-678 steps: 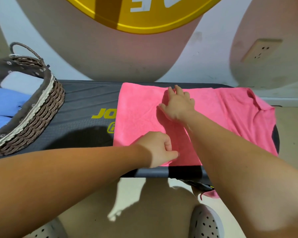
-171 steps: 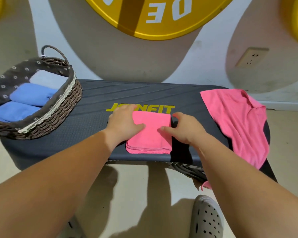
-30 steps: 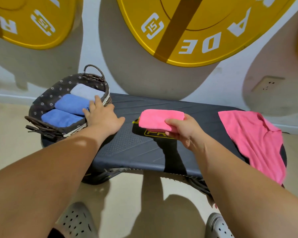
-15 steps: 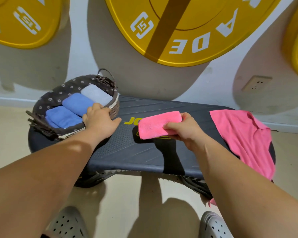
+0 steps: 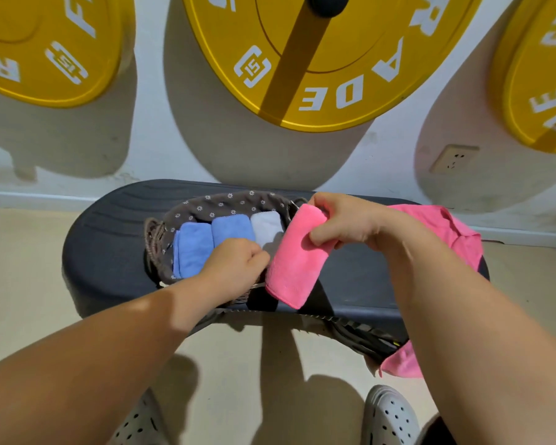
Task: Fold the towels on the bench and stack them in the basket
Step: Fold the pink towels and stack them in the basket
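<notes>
A wicker basket (image 5: 225, 200) with a dotted brown lining stands on the dark bench (image 5: 109, 245). Inside it lie two folded blue towels (image 5: 195, 248) and one folded grey towel (image 5: 267, 226), side by side. My right hand (image 5: 344, 220) grips a folded pink towel (image 5: 294, 268) by its upper end and holds it tilted over the basket's right side. My left hand (image 5: 235, 268) is at the basket's near rim with its fingers curled over the rim, next to the pink towel. An unfolded pink towel (image 5: 456, 232) lies on the bench's right end, partly hidden by my right arm.
Yellow weight plates (image 5: 318, 59) hang on the wall behind the bench, with a wall socket (image 5: 453, 159) at the right. A corner of the loose pink towel (image 5: 402, 364) hangs below the bench edge. My shoes (image 5: 389, 415) stand on the beige floor.
My right hand has carried the folded pink towel left, up to the basket, and tilted it on end. My left hand has curled over the basket's near rim. The view has shifted left.
</notes>
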